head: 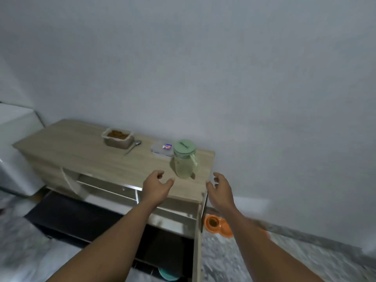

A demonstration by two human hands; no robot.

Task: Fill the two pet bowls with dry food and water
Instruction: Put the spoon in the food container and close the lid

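Observation:
A clear water jug [184, 161] with a green lid stands near the right end of a wooden cabinet top [85, 157]. Further left sits an open tub of brown dry food [117, 137], with a metal spoon [134, 146] lying beside it. My left hand [157, 185] hovers open just left of the jug, fingers curled, holding nothing. At the cabinet's right corner my right hand [219, 189] is open too, apart from the jug. On the floor to the right of the cabinet lies an orange double pet bowl [218, 224]; brown food shows in its left well, and my right forearm hides part of it.
A flat clear lid [162, 149] with a coloured label lies behind the jug. The cabinet stands against a pale wall. A white appliance [15, 151] is at far left. Open dark shelves [85, 218] lie under the top, and a teal object [167, 274] sits low inside.

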